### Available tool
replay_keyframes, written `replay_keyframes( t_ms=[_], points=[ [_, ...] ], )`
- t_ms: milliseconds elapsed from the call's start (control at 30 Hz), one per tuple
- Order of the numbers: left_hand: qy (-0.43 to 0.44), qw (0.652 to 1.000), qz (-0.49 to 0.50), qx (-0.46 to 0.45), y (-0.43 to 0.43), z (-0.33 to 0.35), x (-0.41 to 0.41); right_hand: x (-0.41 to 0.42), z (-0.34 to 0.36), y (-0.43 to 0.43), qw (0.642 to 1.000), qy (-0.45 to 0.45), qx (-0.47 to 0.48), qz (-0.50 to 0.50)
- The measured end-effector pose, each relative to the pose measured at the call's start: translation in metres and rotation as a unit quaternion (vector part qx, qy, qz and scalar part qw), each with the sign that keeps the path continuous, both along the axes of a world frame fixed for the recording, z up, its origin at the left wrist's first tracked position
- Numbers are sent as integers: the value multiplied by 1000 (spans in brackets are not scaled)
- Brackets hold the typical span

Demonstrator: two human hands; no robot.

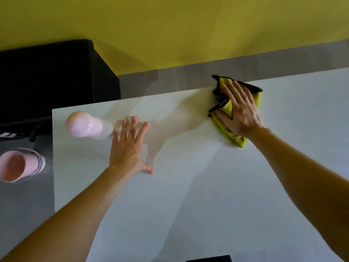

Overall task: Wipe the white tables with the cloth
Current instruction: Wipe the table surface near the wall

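Yellow wall [170, 25] at back, grey floor [170, 80] strip below it, black block [56, 78] far left. We see the white table [207, 186] filling most of the view. Its far edge runs from mid-left up to the right, and its left edge drops down past the left forearm.

The right hand [238, 112] lies flat on the cloth [226, 105], fingers straight and a little spread, palm pressing down, not curled around it. The cloth is yellow-green with black trim, bunched and folded, right at the far edge of the table; its black corner pokes just over that edge. Cloth shows beyond the fingertips, left of the thumb and below the wrist.

The left hand [128, 146] is flat on the bare tabletop, fingers splayed, thumb out to the right, holding nothing. It is well apart from the cloth.

A pink rounded object [83, 124] sits on the table near the left edge, just beside the left fingertips; we cannot tell if they touch. It is blurred. A second pink object [17, 165] sits off the table on the floor at left.

Open tabletop lies between the hands, to the right of the cloth, and toward us. A dark thing [209, 259] shows at the bottom frame edge.
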State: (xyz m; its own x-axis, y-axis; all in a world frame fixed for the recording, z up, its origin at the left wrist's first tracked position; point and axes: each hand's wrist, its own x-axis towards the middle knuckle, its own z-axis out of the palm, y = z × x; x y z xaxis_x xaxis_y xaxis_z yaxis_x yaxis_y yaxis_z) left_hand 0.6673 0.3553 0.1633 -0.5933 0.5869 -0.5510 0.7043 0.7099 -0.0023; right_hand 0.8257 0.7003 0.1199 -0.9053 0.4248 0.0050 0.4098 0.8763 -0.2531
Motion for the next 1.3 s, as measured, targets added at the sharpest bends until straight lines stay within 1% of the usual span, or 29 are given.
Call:
replay_keyframes(
  t_ms=[67,100,167,200,233,267,333,367,400,433,467,533,600,633,667,700,767,800,867,900,933,967,1000,1033,1067,1133,1167,1233,1300],
  points=[
    [3,1000,0,6,-1,-2,0,3,6,9,999,-44,-23,-20],
    [1,1000,0,10,-1,-3,0,-4,7,0,997,-48,-35,-55],
    [2,1000,0,13,-1,-4,0,-21,3,-34,990,-29,-34,-131],
    [2,1000,2,12,-1,-3,-1,-32,0,-57,989,-12,-30,-146],
    [1,1000,4,12,-1,-3,-1,-42,-2,-84,991,6,-27,-134],
    [1,1000,6,11,0,-2,-1,-51,-4,-115,995,12,-27,-92],
    [4,1000,8,0,3,1,-1,-58,-4,-169,998,3,-27,51],
    [5,1000,8,-4,4,2,0,-56,-4,-179,993,11,-30,112],
    [4,1000,10,-6,5,3,0,-52,-6,-174,988,29,-35,150],
    [3,1000,11,-4,5,3,0,-47,-8,-157,985,55,-36,158],
    [1,1000,9,0,4,3,0,-40,-11,-132,988,75,-32,133],
    [-1,1000,1,5,1,2,-2,-25,-14,-62,995,95,-10,-1],
    [7,1000,-1,11,-3,-2,-3,-10,-8,0,988,46,7,-146],
    [12,1000,-1,14,-4,-3,-3,-10,-5,12,981,25,12,-190],
    [13,1000,-2,15,-4,-4,-3,-14,-5,11,978,17,14,-209],
    [12,1000,-1,15,-4,-5,-3,-22,-6,-4,979,14,15,-203],
    [10,1000,3,15,-3,-4,-3,-44,-3,-67,989,34,12,-142],
    [9,1000,5,13,-2,-3,-3,-57,-4,-105,996,49,0,-78],
    [11,1000,9,3,-1,-2,-2,-75,0,-170,996,20,-18,79],
    [14,1000,13,-3,0,-1,-1,-77,2,-183,990,5,-21,137],
    [16,1000,15,-4,0,-1,-1,-76,0,-178,985,10,-25,171],
    [11,1000,14,-2,0,-1,-1,-72,-4,-159,983,30,-30,178],
    [4,1000,10,4,-1,-1,-1,-64,-9,-133,985,51,-29,159],
    [1,1000,8,11,-2,-2,-3,-53,-13,-99,991,65,-14,113],
    [0,1000,9,18,-2,-2,-4,-40,-13,-62,997,64,0,46],
    [-3,1000,9,23,-4,-3,-3,-9,-8,3,996,22,11,-89],
    [1,1000,8,26,-4,-5,-3,-1,-4,20,991,11,14,-134],
    [4,1000,5,28,-4,-6,-4,-8,-4,9,984,10,11,-177],
    [-2,1000,8,24,-4,-5,-3,-23,-5,-51,984,27,-1,-179]
  ],
)
